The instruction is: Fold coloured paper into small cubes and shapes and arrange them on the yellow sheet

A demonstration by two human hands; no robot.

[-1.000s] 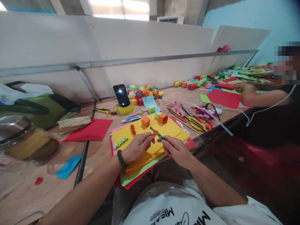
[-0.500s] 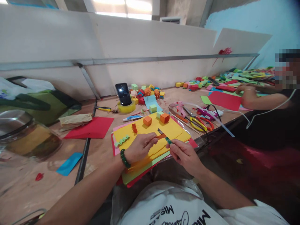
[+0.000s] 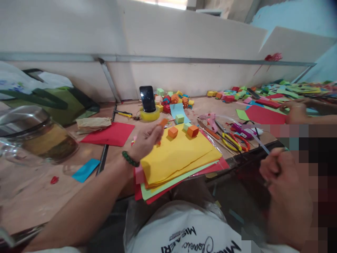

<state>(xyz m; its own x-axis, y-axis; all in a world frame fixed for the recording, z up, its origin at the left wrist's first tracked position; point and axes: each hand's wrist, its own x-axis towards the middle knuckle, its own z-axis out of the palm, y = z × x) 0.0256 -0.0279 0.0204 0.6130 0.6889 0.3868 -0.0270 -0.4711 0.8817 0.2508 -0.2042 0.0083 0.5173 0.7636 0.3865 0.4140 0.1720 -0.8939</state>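
My left hand (image 3: 149,138) pinches a small orange paper piece (image 3: 163,122) above the left part of the yellow sheets (image 3: 181,154). Two orange paper cubes (image 3: 172,132) and pale green cubes (image 3: 179,118) stand at the back of the sheets. My right hand (image 3: 279,168) is closed, off to the right beyond the table's front edge; what it holds is too blurred to make out.
A phone (image 3: 147,99) leans on a yellow tape roll (image 3: 149,114). A glass jug (image 3: 39,137) stands left. Yellow-handled scissors (image 3: 231,142) and a pink glue gun (image 3: 209,120) lie right of the sheets. Another person's hand (image 3: 297,109) is at the far right.
My hands have moved apart: the left up and leftward with the orange piece, the right far to the right. The green-handled blade no longer shows clearly. The view has shifted.
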